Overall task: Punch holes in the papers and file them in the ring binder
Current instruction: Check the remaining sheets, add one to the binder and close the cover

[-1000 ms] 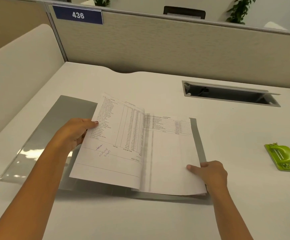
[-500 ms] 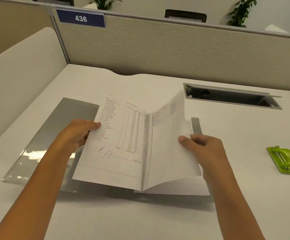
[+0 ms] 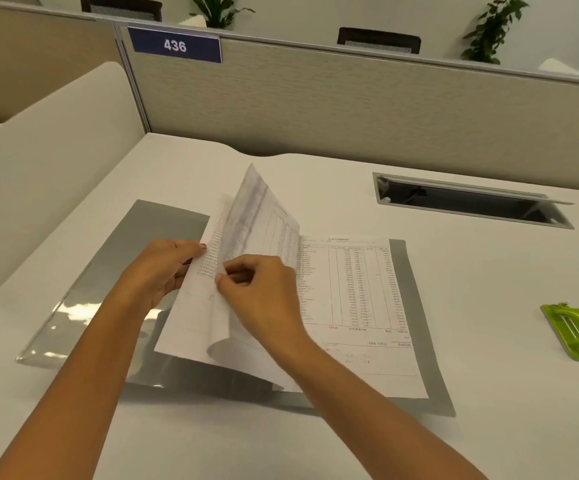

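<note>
An open grey binder (image 3: 423,368) with a clear front cover (image 3: 115,271) lies flat on the desk. Printed papers are filed in it; one sheet (image 3: 350,299) lies flat on the right half. My right hand (image 3: 260,292) pinches the edge of a sheet (image 3: 257,216) that stands curved over the binder's middle, turned toward the left. My left hand (image 3: 163,271) holds the left stack of sheets (image 3: 191,323) by its outer edge, thumb on top. A green hole punch (image 3: 575,330) sits on the desk at the far right, away from both hands.
The white desk (image 3: 489,278) is bounded by beige partition walls at the back and left. A cable slot (image 3: 468,202) with an open lid is set into the desk behind the binder on the right. A blue sign (image 3: 175,46) reads 436.
My right hand lifted the right-hand sheet and carried it over the binder's middle to the left, uncovering another printed sheet beneath. My left hand stayed on the left stack.
</note>
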Available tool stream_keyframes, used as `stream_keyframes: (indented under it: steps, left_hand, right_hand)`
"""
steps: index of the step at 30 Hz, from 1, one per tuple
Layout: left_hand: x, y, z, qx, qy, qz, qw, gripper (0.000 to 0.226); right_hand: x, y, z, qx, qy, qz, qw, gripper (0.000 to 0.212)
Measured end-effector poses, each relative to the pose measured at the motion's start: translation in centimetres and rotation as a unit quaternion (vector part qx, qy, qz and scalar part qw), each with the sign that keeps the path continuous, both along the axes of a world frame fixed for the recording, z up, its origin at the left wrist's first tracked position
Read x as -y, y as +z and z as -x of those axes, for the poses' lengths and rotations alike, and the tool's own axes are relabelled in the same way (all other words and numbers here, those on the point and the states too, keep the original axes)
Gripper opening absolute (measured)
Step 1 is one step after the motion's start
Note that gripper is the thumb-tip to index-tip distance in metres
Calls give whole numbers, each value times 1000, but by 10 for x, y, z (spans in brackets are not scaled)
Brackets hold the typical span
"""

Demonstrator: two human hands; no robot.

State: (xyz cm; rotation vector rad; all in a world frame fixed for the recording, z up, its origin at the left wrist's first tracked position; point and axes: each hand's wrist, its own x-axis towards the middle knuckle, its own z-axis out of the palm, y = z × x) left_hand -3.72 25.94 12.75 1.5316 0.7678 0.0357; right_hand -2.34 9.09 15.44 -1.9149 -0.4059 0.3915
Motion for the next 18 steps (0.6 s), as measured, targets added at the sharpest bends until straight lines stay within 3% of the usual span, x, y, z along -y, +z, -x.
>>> stream_keyframes:
  steps: [6, 13, 18]
  left_hand:
    - [6, 1, -1, -5, 21, -35, 999, 50]
    - [6, -10, 3, 7, 23, -53, 998, 11]
    - [-4, -15, 7, 0, 45, -29, 999, 10]
  right_hand:
    - [-20, -19, 12, 10, 30, 32, 999, 27]
    - [-9, -29, 10, 27, 62, 20, 997, 36]
    - [32, -41, -13, 8, -26, 18, 999, 25]
